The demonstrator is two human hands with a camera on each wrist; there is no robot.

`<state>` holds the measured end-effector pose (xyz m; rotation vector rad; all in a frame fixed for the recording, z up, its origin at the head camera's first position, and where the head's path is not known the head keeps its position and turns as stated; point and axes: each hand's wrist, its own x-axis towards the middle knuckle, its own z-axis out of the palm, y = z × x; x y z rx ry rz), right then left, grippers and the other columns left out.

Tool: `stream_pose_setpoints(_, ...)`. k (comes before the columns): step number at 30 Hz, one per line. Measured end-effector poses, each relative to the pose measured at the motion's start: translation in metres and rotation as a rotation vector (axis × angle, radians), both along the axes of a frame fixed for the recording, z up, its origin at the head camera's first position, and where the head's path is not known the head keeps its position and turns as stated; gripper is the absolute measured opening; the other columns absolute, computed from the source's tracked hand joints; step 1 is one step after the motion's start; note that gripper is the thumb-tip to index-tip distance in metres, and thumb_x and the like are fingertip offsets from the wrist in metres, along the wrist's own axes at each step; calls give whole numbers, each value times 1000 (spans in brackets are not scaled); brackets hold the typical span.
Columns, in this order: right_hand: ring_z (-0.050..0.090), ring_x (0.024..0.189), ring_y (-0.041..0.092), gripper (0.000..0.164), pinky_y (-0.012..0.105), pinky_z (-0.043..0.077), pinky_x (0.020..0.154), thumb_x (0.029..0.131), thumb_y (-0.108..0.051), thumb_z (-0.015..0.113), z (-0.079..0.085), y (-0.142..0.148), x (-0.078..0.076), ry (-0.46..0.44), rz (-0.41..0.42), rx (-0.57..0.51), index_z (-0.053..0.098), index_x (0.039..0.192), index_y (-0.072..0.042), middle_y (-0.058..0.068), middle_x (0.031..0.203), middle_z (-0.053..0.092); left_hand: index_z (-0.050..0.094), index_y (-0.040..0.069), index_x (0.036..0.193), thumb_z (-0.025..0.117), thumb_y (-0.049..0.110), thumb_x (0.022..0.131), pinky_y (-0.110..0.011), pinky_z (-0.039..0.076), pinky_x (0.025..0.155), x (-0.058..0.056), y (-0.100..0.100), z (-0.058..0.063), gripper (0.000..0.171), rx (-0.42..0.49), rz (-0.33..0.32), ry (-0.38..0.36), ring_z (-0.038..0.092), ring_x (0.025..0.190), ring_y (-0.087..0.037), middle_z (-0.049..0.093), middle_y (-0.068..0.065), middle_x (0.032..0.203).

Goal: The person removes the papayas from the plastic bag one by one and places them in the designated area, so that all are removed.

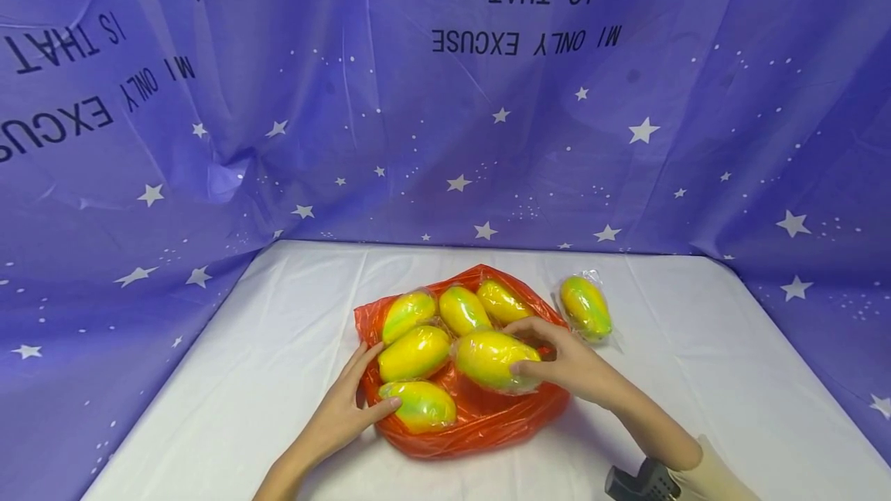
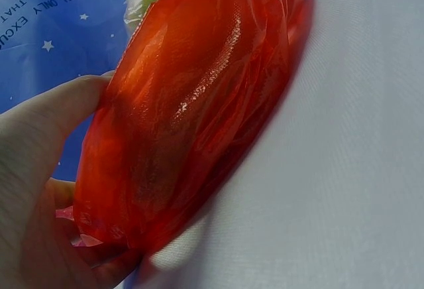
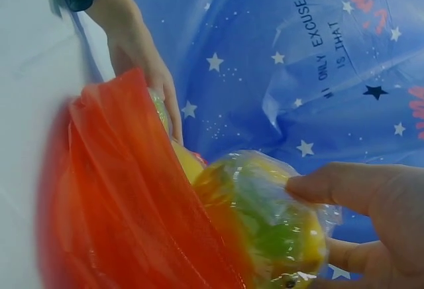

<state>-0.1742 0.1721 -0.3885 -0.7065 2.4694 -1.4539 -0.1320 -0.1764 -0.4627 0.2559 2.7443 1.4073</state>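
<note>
A red plastic bag lies spread on the table, its mouth facing up, with several yellow-green mangoes in clear wrap inside. My right hand grips one wrapped mango at the bag's right side, thumb and fingers around its end; the right wrist view shows this mango by the bag's rim. At the left, my left hand holds the bag's side, its thumb over the lower-left mango. In the left wrist view, the bag sits between thumb and fingers, some of which it hides.
Another wrapped mango lies on the white tablecloth, to the right of the bag. Purple-blue cloth with stars and lettering hangs behind the table and along both sides. A dark device is on the right forearm.
</note>
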Motion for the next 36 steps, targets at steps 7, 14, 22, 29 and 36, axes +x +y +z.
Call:
stream_pose_setpoints(7, 55, 116, 25, 45, 41, 45, 96, 84, -25, 76, 6, 6, 4, -5, -122, -52, 59, 125, -14, 1, 124, 61, 32, 21, 152, 72, 49, 82, -67, 23, 105, 0, 0, 0, 85, -4, -1, 16, 19, 141, -42, 14, -18, 159)
stream_pose_setpoints(14, 55, 117, 28, 46, 29, 48, 92, 85, -23, 74, 8, 14, 4, -10, -177, -105, 58, 127, -11, 5, 126, 61, 33, 21, 152, 72, 49, 82, -66, 24, 105, 0, 0, -1, 85, -5, 0, 16, 19, 141, -42, 14, -17, 159)
stream_pose_setpoints(22, 53, 119, 30, 47, 29, 48, 91, 87, -23, 73, 9, 22, 3, -11, -206, -124, 57, 130, -11, 4, 128, 59, 32, 21, 152, 71, 50, 82, -65, 26, 105, 0, 0, -1, 85, -7, 6, 6, 19, 141, -42, 13, -17, 159)
stream_pose_setpoints(29, 57, 110, 28, 46, 33, 50, 88, 88, -24, 72, 11, 27, 5, 1, -256, -113, 57, 129, -10, 7, 127, 59, 32, 21, 152, 71, 51, 82, -65, 24, 106, 0, 0, 0, 85, -5, 10, -1, 19, 141, -41, 13, -16, 159)
stream_pose_setpoints(36, 59, 109, 28, 47, 26, 51, 86, 89, -22, 71, 10, 33, 4, 15, -282, -124, 56, 131, -7, 12, 128, 59, 32, 22, 152, 71, 51, 82, -66, 22, 106, 0, 0, 0, 85, 2, 7, -8, 18, 142, -41, 12, -16, 159)
